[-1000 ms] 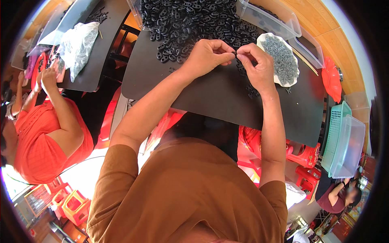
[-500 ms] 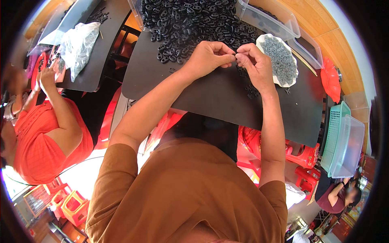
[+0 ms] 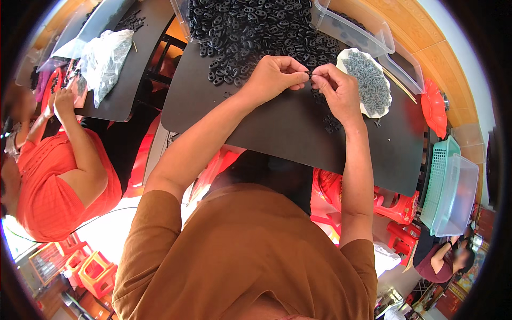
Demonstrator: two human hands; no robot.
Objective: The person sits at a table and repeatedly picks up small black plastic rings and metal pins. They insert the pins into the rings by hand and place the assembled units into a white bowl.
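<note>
Over the dark table (image 3: 266,122), my left hand (image 3: 274,79) and my right hand (image 3: 340,95) meet fingertip to fingertip. Both are closed in a pinch on one tiny black piece (image 3: 309,75), mostly covered by the fingers; its exact kind is too small to tell. Just beyond the hands spreads a heap of black oval plastic pieces with two holes each (image 3: 250,32). Beside my right hand is a white wavy-rimmed dish (image 3: 373,114) full of small grey parts (image 3: 368,80). Several small dark bits (image 3: 332,122) lie below my right wrist.
Clear plastic bins (image 3: 362,34) flank the heap. Thin sticks (image 3: 400,85) and a red scalloped dish (image 3: 434,108) lie at the right. A green basket (image 3: 438,178) stands by the table's right end. At left, a co-worker in red (image 3: 72,181) works near a plastic bag (image 3: 106,61).
My hands stay together at nearly the same spot, with only slight finger shifts. The view has moved a little.
</note>
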